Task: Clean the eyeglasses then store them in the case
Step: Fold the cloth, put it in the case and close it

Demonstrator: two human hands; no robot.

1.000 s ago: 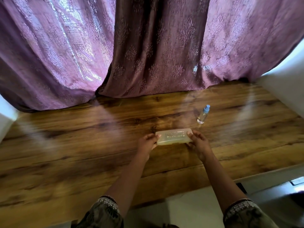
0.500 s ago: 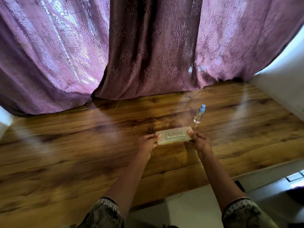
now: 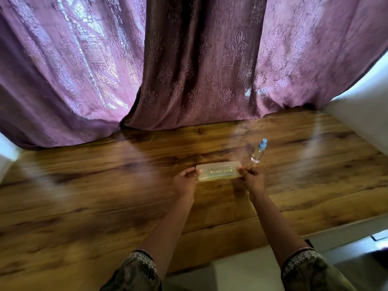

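Fingers (image 3: 194, 171) of both our hands pinch the closed eyeglasses case (image 3: 218, 171); lifting carelessly could topple the spray bottle (image 3: 258, 152) at two o'clock.

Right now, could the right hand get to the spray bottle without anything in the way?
Probably yes: the spray bottle stands just beyond the right hand, bare table between, though that hand grips the case.

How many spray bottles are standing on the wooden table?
1. The spray bottle with a blue cap stands on the wooden table, just behind the right hand and the right end of the closed case. None other shows.
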